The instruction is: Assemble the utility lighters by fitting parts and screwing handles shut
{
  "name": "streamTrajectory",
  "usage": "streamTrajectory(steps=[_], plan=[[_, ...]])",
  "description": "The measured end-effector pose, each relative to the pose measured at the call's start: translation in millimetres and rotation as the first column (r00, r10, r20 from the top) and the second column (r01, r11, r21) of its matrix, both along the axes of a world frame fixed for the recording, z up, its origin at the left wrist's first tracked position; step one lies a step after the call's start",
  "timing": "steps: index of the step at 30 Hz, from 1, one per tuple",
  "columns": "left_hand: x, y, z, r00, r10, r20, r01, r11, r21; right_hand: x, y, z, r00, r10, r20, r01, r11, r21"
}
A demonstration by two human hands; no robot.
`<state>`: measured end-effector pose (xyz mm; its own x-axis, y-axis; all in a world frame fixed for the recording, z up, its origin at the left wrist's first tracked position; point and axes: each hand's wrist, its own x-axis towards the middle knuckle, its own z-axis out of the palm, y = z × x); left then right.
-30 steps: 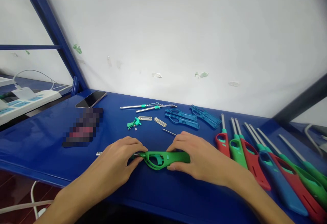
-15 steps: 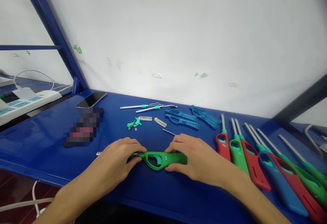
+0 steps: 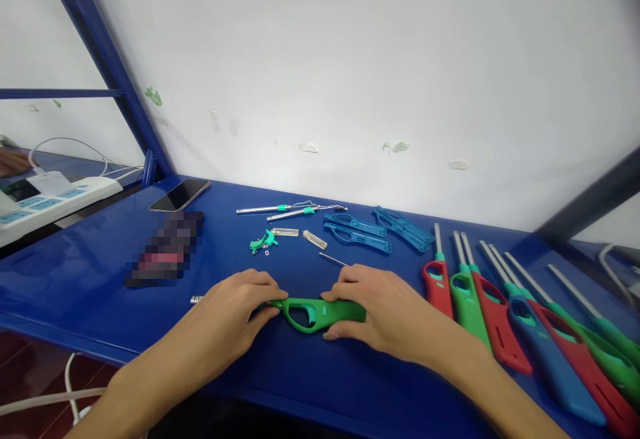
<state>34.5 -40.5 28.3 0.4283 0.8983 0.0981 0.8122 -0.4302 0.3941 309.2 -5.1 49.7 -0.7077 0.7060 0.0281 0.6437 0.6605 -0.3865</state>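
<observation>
A green gas lighter (image 3: 327, 313) lies sideways low over the blue table, its oval trigger opening facing up between my hands. My left hand (image 3: 245, 312) pinches its neck where the handle meets the metal tube; most of the tube is hidden, with only the silver tip showing on the left. With thumb and fingers, my right hand (image 3: 380, 305) grips the rear of the handle. Just beyond my right hand lies a thin metal rod (image 3: 333, 259), partly covered by the fingers. Small green plastic parts (image 3: 263, 242) and two pale metal-framed pieces (image 3: 315, 239) rest farther back.
Several finished-looking lighters (image 3: 540, 352) in red, green and blue line the right side. Blue half shells (image 3: 357, 233) and two metal tubes with wires (image 3: 263, 210) lie near the wall. At left are a phone (image 3: 180, 195), a blurred dark item (image 3: 165, 252) and a power strip (image 3: 60, 202).
My hands and the green lighter stay almost in place, both hands keeping their grip. A blurred brown shape has appeared at the far left edge.
</observation>
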Motion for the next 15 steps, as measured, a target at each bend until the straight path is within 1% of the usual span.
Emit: streamTrajectory(steps=[4, 12, 15], plan=[[1.1, -1.2, 0.4, 1.0, -0.016, -0.008, 0.016, 1.0, 0.017, -0.5, -0.7, -1.8, 1.0, 0.007, 0.007, -0.008, 1.0, 0.006], [1.9, -1.0, -16.3, 0.993, -0.007, -0.115, 0.018, 0.995, 0.098, -1.0, -4.3, -3.9, 1.0, 0.002, -0.004, -0.002, 1.0, -0.02], [4.9, -1.7, -17.7, 0.991, -0.017, -0.135, 0.036, 0.99, 0.14, -1.3, -4.4, -2.4, 0.999, -0.012, -0.035, 0.011, 0.999, -0.034]])
